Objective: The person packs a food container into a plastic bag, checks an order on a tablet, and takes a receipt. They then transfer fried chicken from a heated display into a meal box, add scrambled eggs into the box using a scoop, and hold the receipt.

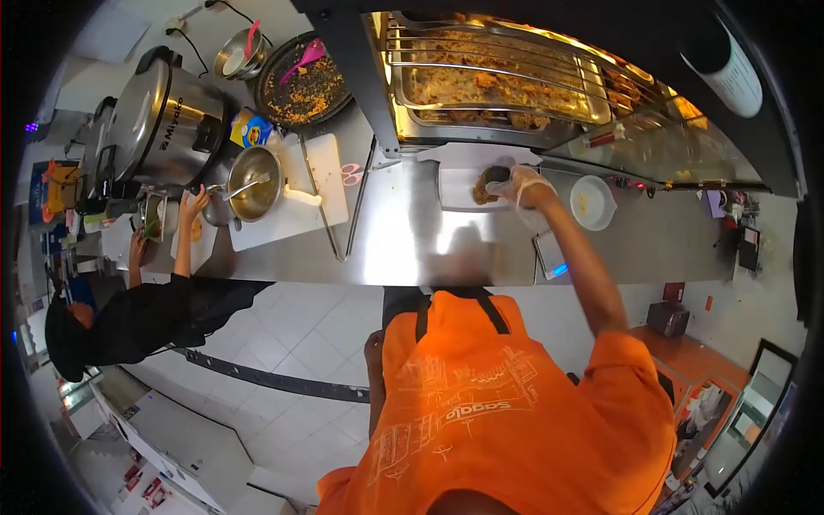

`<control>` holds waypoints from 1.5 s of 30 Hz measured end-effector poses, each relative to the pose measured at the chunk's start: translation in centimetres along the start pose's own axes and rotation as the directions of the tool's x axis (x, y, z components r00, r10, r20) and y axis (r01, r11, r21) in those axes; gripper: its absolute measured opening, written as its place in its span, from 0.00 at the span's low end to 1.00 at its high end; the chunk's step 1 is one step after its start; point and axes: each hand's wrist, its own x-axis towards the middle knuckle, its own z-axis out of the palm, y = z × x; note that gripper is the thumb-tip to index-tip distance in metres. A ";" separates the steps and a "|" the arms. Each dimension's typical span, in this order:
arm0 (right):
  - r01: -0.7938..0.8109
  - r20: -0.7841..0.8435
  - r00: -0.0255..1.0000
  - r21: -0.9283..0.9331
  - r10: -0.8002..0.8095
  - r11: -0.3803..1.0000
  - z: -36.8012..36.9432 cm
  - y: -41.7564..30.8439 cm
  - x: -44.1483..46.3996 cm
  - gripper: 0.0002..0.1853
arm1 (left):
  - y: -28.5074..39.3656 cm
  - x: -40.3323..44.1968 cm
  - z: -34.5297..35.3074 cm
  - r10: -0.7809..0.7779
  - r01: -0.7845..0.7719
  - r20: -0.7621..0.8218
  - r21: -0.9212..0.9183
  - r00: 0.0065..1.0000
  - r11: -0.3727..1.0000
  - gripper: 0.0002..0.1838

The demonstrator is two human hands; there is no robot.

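Note:
My right hand (530,190), in a clear plastic glove, is over an open white paper box (455,190) on the steel counter. Its fingers are closed around a dark, rounded thing (494,177) whose kind I cannot make out. Just below that, a brown, crumbly piece of food (482,190) shows inside the box; whether the two are joined is unclear. Below the counter edge, my left hand (374,348) hangs beside my body, its fingers too unclear to read. A small scale (550,251) with a blue display and a white round bowl (592,203) are near my right forearm.
A lit display case (506,73) holds trays of fried food above the counter. Leftward are scissors (351,174), a cutting board (330,172), a metal bowl (254,183), a dark pan (305,86) and a large Miyako cooker (163,124). A co-worker in black (163,313) handles things there.

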 end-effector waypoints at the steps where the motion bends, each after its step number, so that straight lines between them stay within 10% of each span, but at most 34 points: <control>1: -0.002 0.012 1.000 -0.008 0.002 1.000 2.2 0.9 1.8 0.36 | 0.3 0.3 -0.2 -0.009 0.009 0.000 -0.004 1.000 1.000 0.14; 3: -0.327 -0.393 0.905 -0.401 0.162 0.856 7.1 2.0 4.3 0.37 | 0.8 1.0 -0.6 -0.003 0.003 0.010 0.007 1.000 1.000 0.14; 5: -0.315 -0.449 0.885 -0.381 0.124 0.869 3.9 -2.5 2.8 0.39 | 0.8 2.7 -1.3 0.038 -0.038 0.018 0.034 0.999 0.999 0.14; 7: -0.238 0.233 0.937 -0.126 0.261 0.963 -0.8 -5.3 -0.1 0.42 | 0.3 2.9 -2.8 0.065 -0.067 0.027 0.077 0.998 0.995 0.14; 8: -0.237 0.208 0.943 -0.130 0.261 0.963 -1.1 -4.4 0.0 0.42 | 1.3 4.2 -3.2 0.089 -0.091 0.028 0.066 0.996 0.994 0.14; 11: -0.292 -0.370 0.901 -0.138 0.225 0.946 1.4 0.3 1.3 0.41 | 3.6 4.4 -6.0 -0.278 0.267 0.005 -0.285 0.961 0.920 0.15; 15: -0.395 -0.473 0.851 -0.295 0.226 0.870 7.5 -1.7 3.0 0.38 | 4.2 4.5 -8.1 -0.195 0.194 0.023 -0.250 0.981 0.948 0.15; 18: -0.326 -0.226 0.925 -0.063 0.305 0.943 4.3 -2.5 0.9 0.38 | 1.5 6.6 -9.3 -0.087 0.074 0.120 0.108 0.989 0.991 0.15; 21: -0.187 0.119 0.980 0.318 0.157 0.930 0.8 -6.2 0.0 0.36 | 2.5 7.5 -10.6 -0.250 0.262 0.099 -0.127 0.963 0.957 0.16; 23: -0.479 -0.538 0.762 -0.094 0.361 0.873 6.3 -2.3 3.9 0.36 | 3.3 7.8 -11.4 -0.281 0.289 0.072 -0.168 0.957 0.942 0.16; 25: -0.409 -0.620 0.767 -0.279 0.162 0.869 9.2 0.1 5.7 0.36 | 3.0 7.7 -12.7 -0.228 0.232 0.050 -0.105 0.972 0.967 0.16; 28: -0.199 0.112 0.980 0.536 0.164 0.820 4.6 1.0 5.7 0.37 | -4.1 10.3 -14.2 0.007 -0.030 0.131 0.173 0.991 0.985 0.16; 30: -0.256 -0.074 0.945 0.445 0.320 0.858 3.4 -1.6 2.4 0.37 | -2.8 11.6 -14.8 0.082 -0.111 0.142 0.215 0.987 0.970 0.16; 31: -0.334 -0.261 0.857 0.373 0.444 0.865 4.3 -2.7 0.8 0.37 | -0.5 11.0 -15.7 -0.136 0.140 0.086 -0.042 0.987 0.989 0.16; 33: -0.030 -0.245 0.961 0.361 0.126 0.932 8.8 -4.8 -1.5 0.40 | 1.3 10.2 -17.0 -0.356 0.367 0.094 -0.287 0.930 0.885 0.15; 35: -0.261 -0.005 0.964 0.164 0.265 0.951 12.2 -13.7 -2.1 0.41 | 1.8 10.5 -17.5 -0.459 0.448 0.089 -0.439 0.884 0.779 0.14; 36: -0.295 0.061 0.956 0.204 0.288 0.934 13.9 -18.8 -1.7 0.41 | 2.2 10.6 -17.6 -0.465 0.449 0.085 -0.458 0.881 0.767 0.14; 37: 0.228 -0.007 0.973 -0.035 -0.229 0.973 18.8 -15.9 3.3 0.43 | 2.3 10.8 -17.5 -0.466 0.445 0.077 -0.466 0.881 0.765 0.14; 41: 0.059 -0.457 0.888 0.017 -0.045 0.998 20.0 -28.3 17.1 0.41 | 3.7 11.8 -19.4 -0.336 0.356 0.116 -0.325 0.934 0.876 0.14; 45: 0.111 -0.542 0.799 -0.290 -0.259 0.951 13.7 -37.6 24.9 0.36 | 4.0 10.8 -21.6 -0.202 0.185 -0.022 -0.315 0.979 0.931 0.14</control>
